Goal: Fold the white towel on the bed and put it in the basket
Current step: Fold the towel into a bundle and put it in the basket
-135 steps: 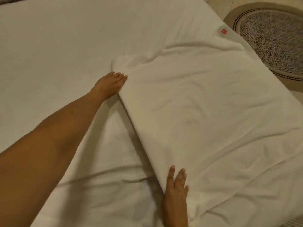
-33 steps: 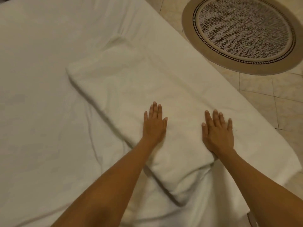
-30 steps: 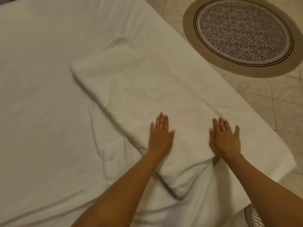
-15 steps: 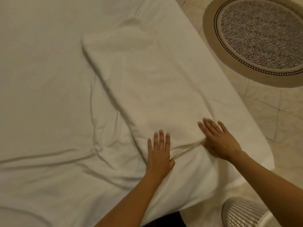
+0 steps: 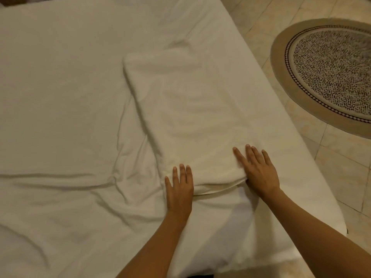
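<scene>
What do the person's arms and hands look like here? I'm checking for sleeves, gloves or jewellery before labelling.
Both forearms are bare to the frame edge, with no sleeves in view. The left hand and right hand wear no gloves, and no rings, watch or bracelet can be seen. The nails look short and unpainted.

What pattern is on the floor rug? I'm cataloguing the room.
Dark-and-light speckled centre with a plain tan border, seen in the head view.

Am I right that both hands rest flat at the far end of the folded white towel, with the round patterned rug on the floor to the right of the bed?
Not quite: the head view shows the left hand and right hand at the near end of the folded white towel, not the far end. The round patterned rug does lie on the floor to the right of the bed.
</scene>
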Available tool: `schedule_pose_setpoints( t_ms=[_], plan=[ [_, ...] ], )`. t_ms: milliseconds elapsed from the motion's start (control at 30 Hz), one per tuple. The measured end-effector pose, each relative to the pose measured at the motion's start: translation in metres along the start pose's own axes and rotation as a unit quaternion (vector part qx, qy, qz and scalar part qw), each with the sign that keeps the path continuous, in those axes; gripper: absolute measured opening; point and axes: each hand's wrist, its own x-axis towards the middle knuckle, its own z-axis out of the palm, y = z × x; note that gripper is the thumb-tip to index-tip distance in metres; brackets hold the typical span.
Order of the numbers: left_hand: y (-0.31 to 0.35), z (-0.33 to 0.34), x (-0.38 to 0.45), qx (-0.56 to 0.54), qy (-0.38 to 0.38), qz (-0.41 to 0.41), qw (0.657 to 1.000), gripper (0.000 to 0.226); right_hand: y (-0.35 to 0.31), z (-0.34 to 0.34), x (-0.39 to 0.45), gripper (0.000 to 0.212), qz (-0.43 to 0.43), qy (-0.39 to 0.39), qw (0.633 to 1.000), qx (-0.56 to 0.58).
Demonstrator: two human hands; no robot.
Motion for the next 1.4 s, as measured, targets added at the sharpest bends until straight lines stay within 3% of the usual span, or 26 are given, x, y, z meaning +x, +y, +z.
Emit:
schedule_pose_setpoints(
  t_ms=[133, 233, 367, 533, 667, 900, 1233, 1400],
  plan=[
    [-0.009, -0.009, 0.005, -0.015, 0.001, 0.003, 1.000, 0.046, 0.000, 0.000, 0.000, 0.081, -0.010, 0.023, 1.000, 0.002],
    [-0.019, -0.022, 0.001, -0.077, -0.006, 0.001, 0.997, 0.066, -0.006, -0.004, 0.002, 0.082, -0.021, 0.025, 0.999, 0.009],
    [-0.030, -0.027, -0.001, -0.050, -0.019, 0.017, 0.998, 0.064, -0.019, -0.011, 0.000, 0.096, -0.060, -0.018, 0.998, 0.027],
    [-0.033, -0.028, 0.005, -0.064, -0.005, 0.013, 0.998, 0.060, -0.033, -0.005, -0.018, 0.098, -0.097, 0.009, 0.995, 0.030],
    [-0.029, -0.019, -0.007, -0.062, 0.000, -0.024, 0.998, 0.075, -0.044, -0.003, -0.015, 0.106, -0.086, 0.032, 0.995, 0.049],
    [-0.024, -0.003, -0.017, -0.023, 0.039, -0.038, 0.998, 0.077, -0.046, -0.005, 0.008, 0.083, -0.045, 0.080, 0.996, 0.012],
    [-0.023, -0.016, -0.013, -0.038, 0.007, -0.028, 0.999, 0.057, -0.037, -0.028, -0.007, 0.074, -0.030, -0.013, 0.997, 0.072],
    [-0.035, -0.027, -0.044, -0.029, 0.026, 0.023, 0.999, 0.049, -0.038, -0.046, -0.049, 0.083, -0.105, -0.053, 0.992, 0.046]
  ],
)
